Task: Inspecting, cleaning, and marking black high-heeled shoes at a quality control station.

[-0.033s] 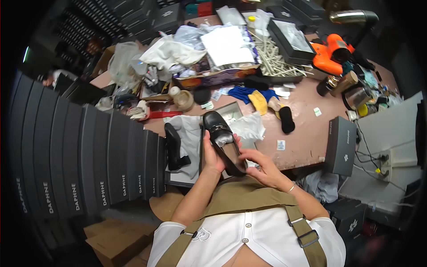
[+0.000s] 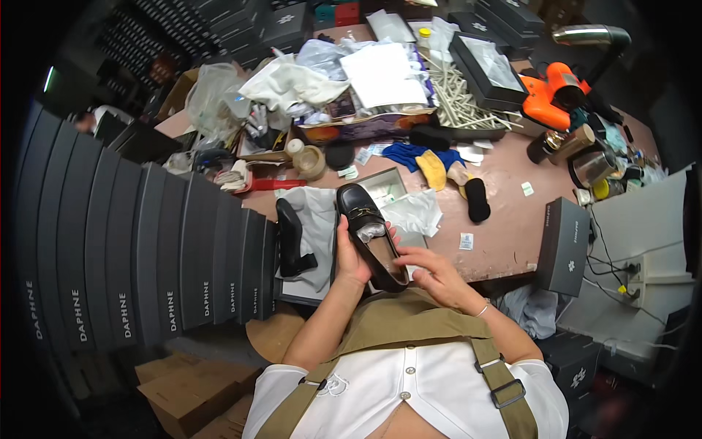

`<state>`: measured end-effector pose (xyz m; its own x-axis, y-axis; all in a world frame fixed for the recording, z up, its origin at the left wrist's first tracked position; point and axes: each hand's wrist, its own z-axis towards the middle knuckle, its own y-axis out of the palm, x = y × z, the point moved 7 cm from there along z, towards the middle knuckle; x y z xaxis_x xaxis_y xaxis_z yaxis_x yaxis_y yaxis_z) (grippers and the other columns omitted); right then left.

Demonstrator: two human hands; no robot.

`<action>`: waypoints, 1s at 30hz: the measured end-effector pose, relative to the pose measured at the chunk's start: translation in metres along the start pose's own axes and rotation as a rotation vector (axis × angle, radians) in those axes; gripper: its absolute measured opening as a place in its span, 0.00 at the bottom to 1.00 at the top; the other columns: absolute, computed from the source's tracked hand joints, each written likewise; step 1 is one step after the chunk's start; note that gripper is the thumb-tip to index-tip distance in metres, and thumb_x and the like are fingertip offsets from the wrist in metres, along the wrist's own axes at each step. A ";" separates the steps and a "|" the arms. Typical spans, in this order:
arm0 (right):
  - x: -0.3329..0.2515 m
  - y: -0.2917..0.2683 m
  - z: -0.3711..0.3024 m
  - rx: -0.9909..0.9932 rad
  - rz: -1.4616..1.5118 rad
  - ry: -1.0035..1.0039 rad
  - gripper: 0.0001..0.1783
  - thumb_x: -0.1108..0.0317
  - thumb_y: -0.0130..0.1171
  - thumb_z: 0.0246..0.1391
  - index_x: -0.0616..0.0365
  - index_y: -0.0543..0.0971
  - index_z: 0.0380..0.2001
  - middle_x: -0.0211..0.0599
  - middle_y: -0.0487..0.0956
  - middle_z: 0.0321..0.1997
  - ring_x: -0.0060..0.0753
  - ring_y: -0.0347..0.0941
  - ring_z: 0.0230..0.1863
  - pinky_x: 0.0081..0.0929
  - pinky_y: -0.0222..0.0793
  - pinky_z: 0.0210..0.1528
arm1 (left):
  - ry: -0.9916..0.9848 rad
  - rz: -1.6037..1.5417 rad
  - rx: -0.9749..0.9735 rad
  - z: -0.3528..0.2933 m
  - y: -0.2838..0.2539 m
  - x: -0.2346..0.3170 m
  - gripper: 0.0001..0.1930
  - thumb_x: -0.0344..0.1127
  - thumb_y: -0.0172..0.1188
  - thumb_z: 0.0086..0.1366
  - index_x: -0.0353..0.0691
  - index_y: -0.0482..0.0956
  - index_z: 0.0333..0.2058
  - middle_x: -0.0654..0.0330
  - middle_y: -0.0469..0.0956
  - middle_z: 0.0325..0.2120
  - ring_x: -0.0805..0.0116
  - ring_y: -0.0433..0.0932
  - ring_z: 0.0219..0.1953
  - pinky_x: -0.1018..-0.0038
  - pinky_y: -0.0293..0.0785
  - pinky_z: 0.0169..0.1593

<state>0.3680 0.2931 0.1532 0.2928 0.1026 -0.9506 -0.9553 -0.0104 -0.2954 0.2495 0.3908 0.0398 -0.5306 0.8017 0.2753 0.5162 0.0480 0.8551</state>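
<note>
A black loafer [image 2: 360, 205] with a metal bit on its vamp is held up before my chest, toe pointing away. Crumpled clear plastic fills its throat, and the tan insole shows toward the heel. My left hand [image 2: 353, 257] is closed around its middle from beneath, fingertips showing on the right side. My right hand [image 2: 442, 279] is beside the heel, fingers apart, with the index fingertip at the shoe's right rim. Left of it, the matching black shoe [image 2: 290, 238] lies on its side on white tissue paper [image 2: 316, 219] in an open shoebox [image 2: 301, 291].
Dark grey shoeboxes [image 2: 157, 256] form a long row at left. Behind are a pile of cloths and papers [image 2: 384, 77], white sticks [image 2: 468, 99] and an orange heat-gun-like tool [image 2: 545, 102]. Blue and yellow cloths [image 2: 431, 167] lie mid-table; an upright shoebox [image 2: 563, 245] stands at right.
My view has shifted slightly, so the table appears a little farther right. My right fingers have changed position slightly at the heel; the loafer stays in my left hand.
</note>
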 end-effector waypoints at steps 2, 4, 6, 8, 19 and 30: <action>0.004 0.003 0.023 -0.013 -0.148 -0.057 0.14 0.62 0.60 0.55 0.55 0.79 0.43 0.40 0.79 0.43 0.45 0.76 0.45 0.37 0.70 0.49 | 0.000 -0.006 0.039 -0.018 -0.001 0.007 0.40 0.73 0.47 0.59 0.38 0.70 0.51 0.50 0.74 0.47 0.52 0.73 0.50 0.54 0.69 0.56; 0.007 0.025 0.052 -0.128 -0.405 -0.075 0.14 0.61 0.61 0.53 0.55 0.79 0.41 0.36 0.78 0.37 0.43 0.78 0.38 0.40 0.73 0.42 | 0.030 0.004 0.139 -0.035 -0.003 0.003 0.41 0.74 0.47 0.59 0.38 0.70 0.51 0.51 0.75 0.46 0.52 0.74 0.49 0.55 0.71 0.55; 0.005 0.051 0.071 -0.130 -0.661 -0.244 0.11 0.61 0.62 0.50 0.54 0.79 0.34 0.34 0.75 0.28 0.43 0.76 0.29 0.41 0.71 0.31 | 0.106 0.053 0.296 -0.045 -0.003 -0.006 0.41 0.74 0.46 0.59 0.39 0.70 0.53 0.51 0.74 0.49 0.53 0.73 0.52 0.57 0.69 0.57; 0.017 0.076 0.080 -0.240 -0.775 -0.286 0.09 0.62 0.62 0.49 0.53 0.79 0.31 0.34 0.75 0.26 0.44 0.76 0.29 0.39 0.71 0.30 | 0.065 -0.097 0.320 -0.056 -0.009 -0.009 0.36 0.68 0.42 0.65 0.41 0.70 0.55 0.52 0.72 0.54 0.55 0.69 0.58 0.55 0.63 0.62; 0.145 0.049 0.094 -0.044 -0.730 -0.180 0.05 0.71 0.60 0.46 0.61 0.77 0.24 0.45 0.75 0.31 0.47 0.75 0.33 0.40 0.72 0.35 | 0.071 -0.446 0.108 -0.063 -0.066 0.028 0.51 0.76 0.31 0.62 0.26 0.62 0.59 0.36 0.69 0.53 0.40 0.72 0.52 0.46 0.67 0.57; 0.016 0.114 0.103 -0.376 -0.812 -0.470 0.10 0.63 0.58 0.43 0.55 0.84 0.24 0.43 0.55 0.72 0.53 0.45 0.73 0.68 0.36 0.68 | 0.153 -0.126 0.299 -0.065 -0.038 0.010 0.42 0.71 0.30 0.66 0.44 0.55 0.66 0.51 0.58 0.65 0.51 0.58 0.66 0.51 0.54 0.67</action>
<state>0.2595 0.3964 0.1140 0.7259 0.5985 -0.3389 -0.3759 -0.0674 -0.9242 0.1812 0.3581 0.0386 -0.6857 0.6809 0.2574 0.6020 0.3316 0.7264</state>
